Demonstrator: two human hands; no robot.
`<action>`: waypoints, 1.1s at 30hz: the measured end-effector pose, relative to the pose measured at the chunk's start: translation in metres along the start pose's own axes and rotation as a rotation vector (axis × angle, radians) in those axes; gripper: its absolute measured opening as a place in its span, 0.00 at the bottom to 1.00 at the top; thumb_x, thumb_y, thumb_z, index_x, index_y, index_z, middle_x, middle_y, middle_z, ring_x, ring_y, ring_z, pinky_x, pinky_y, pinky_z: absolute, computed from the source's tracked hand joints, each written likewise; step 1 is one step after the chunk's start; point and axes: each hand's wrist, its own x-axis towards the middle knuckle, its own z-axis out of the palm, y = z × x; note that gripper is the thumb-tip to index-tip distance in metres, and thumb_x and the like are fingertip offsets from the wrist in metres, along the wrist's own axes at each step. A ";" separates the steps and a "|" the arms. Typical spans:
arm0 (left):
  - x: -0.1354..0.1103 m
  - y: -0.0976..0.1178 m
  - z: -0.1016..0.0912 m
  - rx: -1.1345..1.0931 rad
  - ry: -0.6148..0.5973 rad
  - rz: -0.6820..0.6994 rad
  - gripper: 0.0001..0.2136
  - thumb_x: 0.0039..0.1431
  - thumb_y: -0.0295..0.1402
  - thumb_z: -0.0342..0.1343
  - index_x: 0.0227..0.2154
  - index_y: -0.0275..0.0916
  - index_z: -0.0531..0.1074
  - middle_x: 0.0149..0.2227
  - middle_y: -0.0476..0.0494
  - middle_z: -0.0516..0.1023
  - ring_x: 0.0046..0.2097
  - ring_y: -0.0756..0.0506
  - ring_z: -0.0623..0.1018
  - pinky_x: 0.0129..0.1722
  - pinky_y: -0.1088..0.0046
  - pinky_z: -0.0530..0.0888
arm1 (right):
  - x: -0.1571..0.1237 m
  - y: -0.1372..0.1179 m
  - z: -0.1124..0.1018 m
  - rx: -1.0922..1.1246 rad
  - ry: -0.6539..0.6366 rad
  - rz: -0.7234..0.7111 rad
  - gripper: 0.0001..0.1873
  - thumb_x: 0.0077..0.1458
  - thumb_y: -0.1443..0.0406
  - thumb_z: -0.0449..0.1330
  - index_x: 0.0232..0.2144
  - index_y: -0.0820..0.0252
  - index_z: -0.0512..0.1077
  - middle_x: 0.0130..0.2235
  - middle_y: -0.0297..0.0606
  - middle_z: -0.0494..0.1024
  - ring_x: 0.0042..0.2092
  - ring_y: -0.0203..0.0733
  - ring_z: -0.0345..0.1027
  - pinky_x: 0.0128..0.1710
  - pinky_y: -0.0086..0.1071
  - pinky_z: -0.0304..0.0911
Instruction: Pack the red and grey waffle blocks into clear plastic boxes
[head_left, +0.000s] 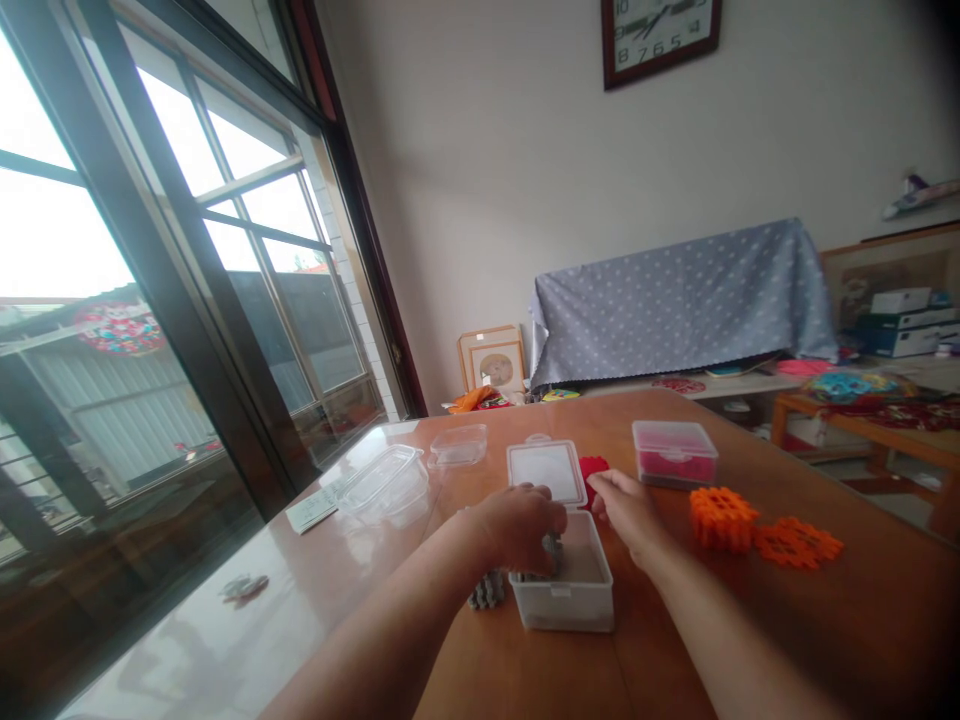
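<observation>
Over the table (840, 620), the left hand (517, 528) clenches grey blocks (553, 552) in the box (562, 600); the right hand (626, 515) lies open beside it.

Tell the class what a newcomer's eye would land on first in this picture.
The bright orange snowflake-shaped plastic pieces on the wooden table stand out first, right of centre. Next come the bare hands in the middle, the left hand dipping into a clear plastic box and the right hand beside it. At far left, a large glaring window fills the view.

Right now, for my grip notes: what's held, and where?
The left hand seems to grip a grey plastic stack by its top; the right hand holds nothing visibly.
</observation>
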 end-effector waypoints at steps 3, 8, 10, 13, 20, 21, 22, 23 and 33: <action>0.002 0.000 0.004 0.042 -0.035 -0.011 0.21 0.49 0.39 0.65 0.48 0.45 0.76 0.48 0.42 0.75 0.48 0.38 0.78 0.48 0.63 0.76 | -0.001 -0.002 -0.001 0.006 -0.002 -0.001 0.16 0.51 0.50 0.61 0.27 0.57 0.73 0.21 0.31 0.72 0.26 0.40 0.65 0.27 0.31 0.60; 0.003 0.005 0.008 0.104 -0.060 -0.067 0.20 0.49 0.38 0.66 0.46 0.41 0.76 0.48 0.38 0.76 0.48 0.36 0.79 0.45 0.62 0.78 | -0.005 -0.008 -0.002 0.013 -0.016 -0.010 0.17 0.51 0.50 0.61 0.26 0.57 0.73 0.22 0.31 0.73 0.26 0.39 0.65 0.28 0.31 0.60; 0.003 0.007 0.007 0.107 -0.056 -0.085 0.20 0.49 0.38 0.66 0.46 0.39 0.76 0.48 0.37 0.77 0.46 0.35 0.80 0.42 0.62 0.78 | -0.006 -0.009 -0.002 0.017 -0.013 -0.016 0.17 0.51 0.50 0.61 0.26 0.57 0.73 0.22 0.31 0.73 0.26 0.39 0.65 0.28 0.31 0.60; 0.001 0.008 0.007 0.086 -0.047 -0.091 0.18 0.50 0.37 0.66 0.44 0.39 0.77 0.47 0.36 0.78 0.43 0.36 0.81 0.39 0.64 0.78 | -0.007 -0.010 -0.002 0.011 -0.003 -0.016 0.17 0.51 0.50 0.61 0.27 0.57 0.73 0.21 0.31 0.73 0.26 0.39 0.65 0.28 0.31 0.60; 0.001 0.004 0.018 0.019 -0.017 -0.005 0.22 0.50 0.23 0.58 0.49 0.48 0.76 0.47 0.45 0.83 0.46 0.40 0.81 0.47 0.66 0.75 | -0.006 -0.009 -0.002 -0.005 0.001 -0.035 0.17 0.52 0.50 0.60 0.26 0.57 0.73 0.21 0.31 0.72 0.26 0.39 0.65 0.28 0.31 0.60; 0.001 0.004 0.019 0.029 -0.012 0.005 0.23 0.50 0.23 0.58 0.49 0.49 0.76 0.47 0.45 0.83 0.47 0.40 0.81 0.49 0.64 0.74 | -0.006 -0.009 -0.002 -0.005 -0.001 -0.038 0.17 0.52 0.50 0.60 0.27 0.57 0.73 0.21 0.31 0.72 0.26 0.39 0.65 0.28 0.31 0.60; 0.002 0.005 0.019 0.046 -0.008 0.011 0.22 0.49 0.23 0.59 0.48 0.50 0.77 0.46 0.46 0.83 0.47 0.39 0.81 0.51 0.62 0.72 | -0.006 -0.008 -0.002 -0.006 -0.003 -0.040 0.17 0.53 0.50 0.60 0.27 0.57 0.73 0.21 0.31 0.72 0.26 0.39 0.65 0.28 0.31 0.60; 0.001 0.005 0.019 0.067 -0.005 0.013 0.21 0.49 0.23 0.59 0.46 0.50 0.77 0.45 0.45 0.84 0.47 0.39 0.80 0.52 0.59 0.71 | -0.006 -0.008 -0.002 -0.006 -0.004 -0.041 0.17 0.52 0.50 0.60 0.26 0.57 0.73 0.21 0.31 0.72 0.26 0.39 0.65 0.28 0.31 0.60; -0.029 -0.003 -0.019 -0.072 0.148 -0.088 0.14 0.58 0.27 0.53 0.45 0.46 0.77 0.47 0.45 0.82 0.50 0.40 0.78 0.55 0.61 0.70 | -0.008 -0.011 -0.003 0.013 0.003 -0.022 0.17 0.51 0.49 0.61 0.25 0.56 0.72 0.21 0.31 0.72 0.25 0.38 0.64 0.27 0.31 0.59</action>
